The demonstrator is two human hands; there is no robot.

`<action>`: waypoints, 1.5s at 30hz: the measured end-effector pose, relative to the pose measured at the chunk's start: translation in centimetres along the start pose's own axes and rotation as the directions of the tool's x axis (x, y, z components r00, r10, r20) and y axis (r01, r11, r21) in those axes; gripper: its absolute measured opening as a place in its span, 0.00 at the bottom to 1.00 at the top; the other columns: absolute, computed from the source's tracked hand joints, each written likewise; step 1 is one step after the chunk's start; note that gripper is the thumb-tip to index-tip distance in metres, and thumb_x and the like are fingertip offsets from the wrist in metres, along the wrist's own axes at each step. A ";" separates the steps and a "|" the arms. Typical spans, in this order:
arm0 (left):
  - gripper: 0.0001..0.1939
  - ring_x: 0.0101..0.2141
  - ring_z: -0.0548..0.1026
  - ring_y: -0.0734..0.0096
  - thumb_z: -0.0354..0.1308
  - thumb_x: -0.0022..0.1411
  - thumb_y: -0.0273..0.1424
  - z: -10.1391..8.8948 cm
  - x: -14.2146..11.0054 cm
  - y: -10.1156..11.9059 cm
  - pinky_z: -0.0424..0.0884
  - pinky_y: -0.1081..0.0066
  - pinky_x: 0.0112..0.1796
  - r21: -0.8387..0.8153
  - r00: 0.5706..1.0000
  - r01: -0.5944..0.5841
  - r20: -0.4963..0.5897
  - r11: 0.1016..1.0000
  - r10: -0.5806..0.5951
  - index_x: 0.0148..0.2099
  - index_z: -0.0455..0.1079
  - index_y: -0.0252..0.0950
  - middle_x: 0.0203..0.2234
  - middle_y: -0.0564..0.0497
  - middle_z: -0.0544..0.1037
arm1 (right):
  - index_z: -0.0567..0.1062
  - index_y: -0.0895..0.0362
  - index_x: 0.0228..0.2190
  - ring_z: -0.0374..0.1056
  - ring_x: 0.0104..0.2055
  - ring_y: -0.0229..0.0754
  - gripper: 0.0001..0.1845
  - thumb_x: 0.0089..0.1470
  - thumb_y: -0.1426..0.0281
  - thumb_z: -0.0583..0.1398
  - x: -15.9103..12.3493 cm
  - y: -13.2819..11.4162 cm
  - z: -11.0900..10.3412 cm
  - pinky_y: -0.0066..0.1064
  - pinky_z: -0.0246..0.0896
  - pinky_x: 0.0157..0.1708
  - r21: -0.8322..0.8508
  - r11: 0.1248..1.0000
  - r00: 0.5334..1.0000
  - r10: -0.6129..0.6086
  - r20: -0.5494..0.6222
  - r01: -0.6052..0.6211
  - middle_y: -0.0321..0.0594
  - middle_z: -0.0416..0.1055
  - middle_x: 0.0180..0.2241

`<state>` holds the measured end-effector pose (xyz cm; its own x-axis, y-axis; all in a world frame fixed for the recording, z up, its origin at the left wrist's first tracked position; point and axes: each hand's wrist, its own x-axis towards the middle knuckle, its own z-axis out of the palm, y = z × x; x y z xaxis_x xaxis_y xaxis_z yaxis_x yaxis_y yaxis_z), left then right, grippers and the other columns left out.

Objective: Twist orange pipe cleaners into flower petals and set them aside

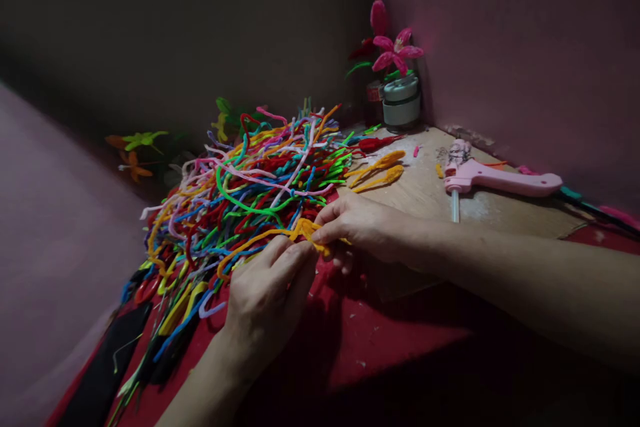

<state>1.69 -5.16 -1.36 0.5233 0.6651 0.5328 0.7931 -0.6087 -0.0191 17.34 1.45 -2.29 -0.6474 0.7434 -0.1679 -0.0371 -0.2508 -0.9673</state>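
Between my two hands is an orange pipe cleaner (304,228), bent into loops, with a long end trailing left over the pile. My right hand (350,223) pinches the looped part between thumb and fingers. Close beside it, my left hand (273,283) is closed at the lower side of the loops, its fingertips partly hidden behind the hand. Just beyond my right hand lie orange petal shapes (385,170) of twisted pipe cleaner on a board. A big heap of many-coloured pipe cleaners (260,180) spreads behind my left hand.
A pink glue gun (505,180) rests on the board (425,203) at right. Behind stands a grey-lidded pot (401,103) near a pink flower (397,51). Yellow-handled tools (183,307) and a black flat object (107,363) lie at left on the red cloth (360,340). Walls close in behind.
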 end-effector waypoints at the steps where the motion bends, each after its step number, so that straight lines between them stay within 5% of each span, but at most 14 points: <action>1: 0.03 0.24 0.68 0.80 0.54 0.58 0.24 0.0 0.0 0.0 0.61 0.79 0.25 -0.005 1.000 0.003 -0.003 1.000 -0.003 0.34 0.68 0.35 0.25 0.53 0.70 | 0.66 0.61 0.18 0.56 0.11 0.31 0.08 0.45 0.80 0.54 0.0 0.0 0.0 0.21 0.54 0.11 0.001 1.000 1.000 0.001 -0.001 -0.001 0.31 0.62 0.11; 11: 0.08 0.22 0.67 0.77 0.50 0.60 0.26 0.3 -0.2 0.4 0.61 0.76 0.24 0.061 0.992 0.047 0.113 0.997 -0.053 0.30 0.68 0.34 0.22 0.52 0.68 | 0.67 0.61 0.19 0.56 0.11 0.29 0.07 0.45 0.79 0.56 -0.2 0.2 0.1 0.19 0.53 0.11 -0.054 0.998 1.000 0.017 0.014 -0.017 0.30 0.60 0.11; 14: 0.04 0.27 0.70 0.75 0.52 0.59 0.25 0.3 -0.2 0.3 0.64 0.76 0.27 0.050 0.996 0.042 0.076 0.998 -0.046 0.36 0.67 0.34 0.28 0.50 0.70 | 0.67 0.61 0.18 0.56 0.11 0.30 0.08 0.45 0.79 0.56 -0.1 0.3 0.0 0.21 0.54 0.12 -0.070 0.997 0.999 0.035 0.027 -0.033 0.31 0.61 0.10; 18: 0.08 0.34 0.72 0.74 0.55 0.57 0.24 -0.4 0.1 0.3 0.69 0.76 0.33 -0.196 0.989 0.141 -0.024 0.970 -0.148 0.40 0.64 0.35 0.36 0.50 0.69 | 0.66 0.60 0.16 0.57 0.10 0.31 0.10 0.45 0.80 0.55 -0.1 0.1 0.1 0.22 0.55 0.12 -0.076 0.997 1.000 0.021 0.000 -0.021 0.32 0.62 0.10; 22: 0.05 0.25 0.72 0.80 0.51 0.59 0.23 -0.7 0.3 0.4 0.70 0.78 0.27 -0.463 0.936 0.338 0.073 0.820 -0.345 0.38 0.61 0.37 0.30 0.54 0.67 | 0.65 0.60 0.15 0.57 0.11 0.31 0.11 0.45 0.80 0.55 -0.2 0.0 0.2 0.22 0.55 0.11 -0.089 0.996 0.999 0.003 -0.041 -0.007 0.33 0.62 0.11; 24: 0.06 0.26 0.71 0.79 0.53 0.57 0.21 -0.4 0.1 0.5 0.69 0.77 0.28 -0.403 0.950 0.297 0.029 0.866 -0.312 0.37 0.62 0.37 0.29 0.55 0.68 | 0.66 0.61 0.15 0.56 0.10 0.31 0.10 0.44 0.80 0.55 -0.2 0.1 0.3 0.22 0.54 0.10 -0.087 0.996 1.000 -0.007 -0.025 0.005 0.33 0.62 0.11; 28: 0.12 0.33 0.72 0.74 0.54 0.54 0.18 0.6 -0.4 0.8 0.69 0.75 0.33 -0.162 0.997 0.017 -0.072 0.987 -0.029 0.39 0.63 0.37 0.32 0.52 0.71 | 0.66 0.60 0.15 0.56 0.10 0.31 0.08 0.41 0.80 0.55 -0.2 0.4 0.3 0.21 0.54 0.10 0.009 0.999 0.998 0.036 0.053 -0.037 0.32 0.62 0.10; 30: 0.16 0.34 0.72 0.74 0.55 0.55 0.18 0.6 -0.5 0.8 0.70 0.75 0.33 -0.234 0.998 -0.027 -0.063 0.972 0.012 0.44 0.62 0.38 0.36 0.50 0.71 | 0.66 0.60 0.16 0.57 0.10 0.31 0.08 0.41 0.79 0.55 -0.3 0.3 0.3 0.20 0.55 0.10 0.035 0.995 0.993 0.086 0.084 -0.089 0.32 0.62 0.09; 32: 0.18 0.32 0.72 0.75 0.57 0.55 0.22 0.3 -0.3 0.6 0.71 0.75 0.32 -0.381 0.985 0.114 -0.079 0.918 -0.155 0.47 0.60 0.39 0.38 0.49 0.70 | 0.67 0.61 0.17 0.59 0.11 0.32 0.06 0.42 0.78 0.56 -0.5 0.0 0.1 0.21 0.57 0.11 0.097 0.989 0.988 0.096 0.123 -0.108 0.33 0.63 0.10; 34: 0.15 0.28 0.72 0.76 0.57 0.56 0.26 -0.2 0.0 0.3 0.70 0.76 0.28 -0.505 0.915 0.327 -0.043 0.799 -0.402 0.46 0.60 0.38 0.36 0.50 0.70 | 0.67 0.61 0.20 0.60 0.12 0.32 0.03 0.42 0.77 0.56 -0.5 -0.2 -0.1 0.22 0.59 0.12 0.209 0.972 0.983 0.074 0.166 -0.108 0.34 0.65 0.12; 37: 0.09 0.23 0.71 0.76 0.54 0.58 0.29 -0.5 0.5 -0.2 0.67 0.77 0.23 -0.554 0.847 0.512 0.200 0.657 -0.492 0.42 0.64 0.36 0.27 0.53 0.72 | 0.67 0.62 0.22 0.59 0.13 0.31 0.03 0.41 0.79 0.55 -0.4 -0.3 -0.6 0.22 0.59 0.12 0.360 0.927 0.972 0.023 0.236 -0.109 0.34 0.64 0.13; 39: 0.08 0.25 0.72 0.74 0.54 0.57 0.28 -0.3 0.6 -0.5 0.68 0.75 0.26 -0.519 0.873 0.487 0.256 0.702 -0.416 0.41 0.67 0.35 0.27 0.52 0.73 | 0.67 0.62 0.23 0.59 0.13 0.31 0.03 0.42 0.80 0.54 -0.2 -0.2 -0.8 0.22 0.59 0.13 0.413 0.902 0.960 0.009 0.279 -0.128 0.34 0.64 0.14; 42: 0.05 0.30 0.72 0.73 0.54 0.58 0.27 0.3 0.4 -0.6 0.67 0.74 0.32 -0.392 0.950 0.310 0.092 0.866 -0.298 0.36 0.70 0.34 0.29 0.49 0.74 | 0.67 0.63 0.22 0.58 0.14 0.31 0.04 0.43 0.79 0.53 -0.2 -0.1 -0.8 0.22 0.57 0.13 0.451 0.877 0.950 0.018 0.313 -0.165 0.35 0.64 0.15; 45: 0.06 0.29 0.71 0.74 0.52 0.58 0.27 0.6 0.1 -0.3 0.66 0.74 0.32 -0.331 0.974 0.216 0.005 0.919 -0.227 0.32 0.70 0.33 0.27 0.49 0.73 | 0.67 0.62 0.22 0.58 0.14 0.31 0.05 0.44 0.79 0.52 -0.3 0.0 -0.7 0.21 0.56 0.13 0.479 0.857 0.946 0.029 0.323 -0.190 0.35 0.63 0.15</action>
<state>1.66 -4.65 -1.77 0.3311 0.7880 0.5191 0.7384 -0.5589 0.3774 18.10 1.68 -2.36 -0.8596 0.4954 -0.1256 -0.2733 -0.6533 -0.7060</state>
